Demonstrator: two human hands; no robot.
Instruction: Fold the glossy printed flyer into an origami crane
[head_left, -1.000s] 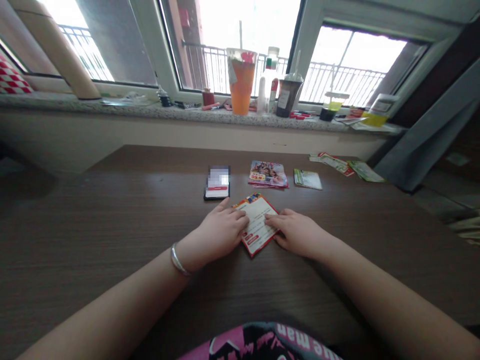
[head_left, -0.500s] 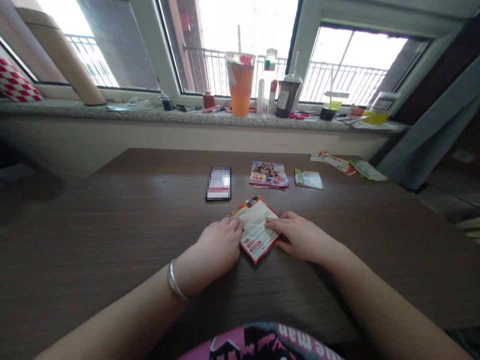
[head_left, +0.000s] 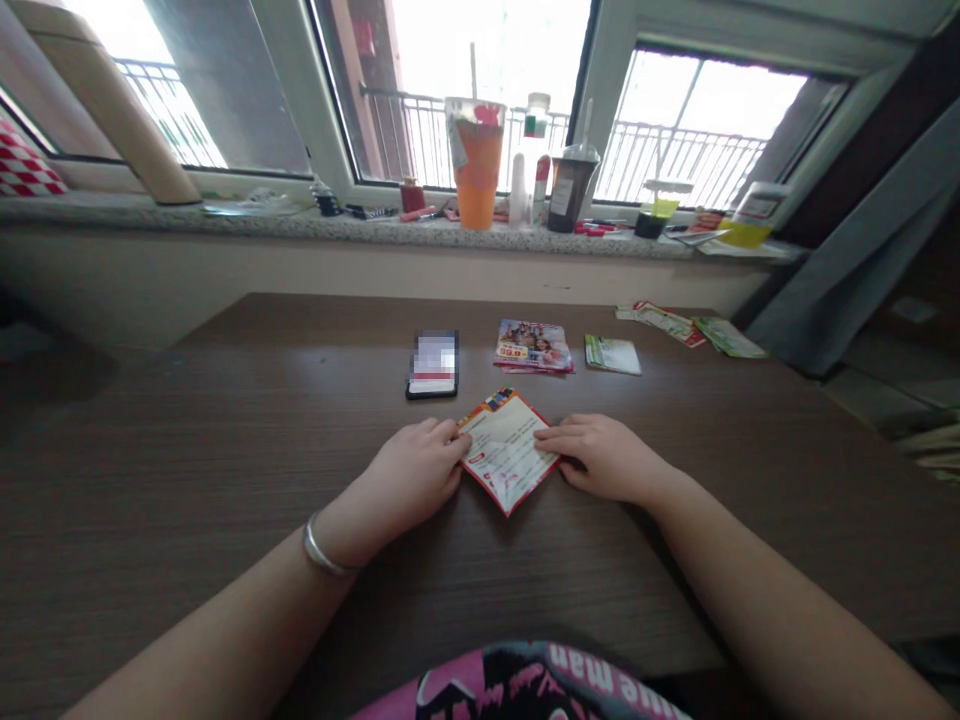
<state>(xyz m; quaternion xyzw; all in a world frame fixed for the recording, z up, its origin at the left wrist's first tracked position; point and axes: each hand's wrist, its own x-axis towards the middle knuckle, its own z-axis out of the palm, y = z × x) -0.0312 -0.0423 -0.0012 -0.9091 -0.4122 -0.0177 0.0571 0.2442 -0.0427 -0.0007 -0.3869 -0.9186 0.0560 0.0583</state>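
A folded flyer (head_left: 506, 452), white with a red and orange border, lies as a diamond on the dark wooden table (head_left: 225, 450) in front of me. My left hand (head_left: 411, 478), with a silver bangle on the wrist, has its fingers curled and pinches the flyer's left corner. My right hand (head_left: 600, 457) lies flat with its fingertips pressing the flyer's right side.
Beyond the flyer lie a phone (head_left: 433, 364), a colourful leaflet stack (head_left: 533, 346), a green leaflet (head_left: 613, 354) and more leaflets (head_left: 694, 330) at the far right. The stone windowsill (head_left: 225, 222) holds an orange cup (head_left: 476, 165), bottles, a dark drink cup (head_left: 568, 185) and small clutter.
My left hand has slid left off the flyer's face to its left corner. The flyer has turned slightly. My right hand has barely moved.
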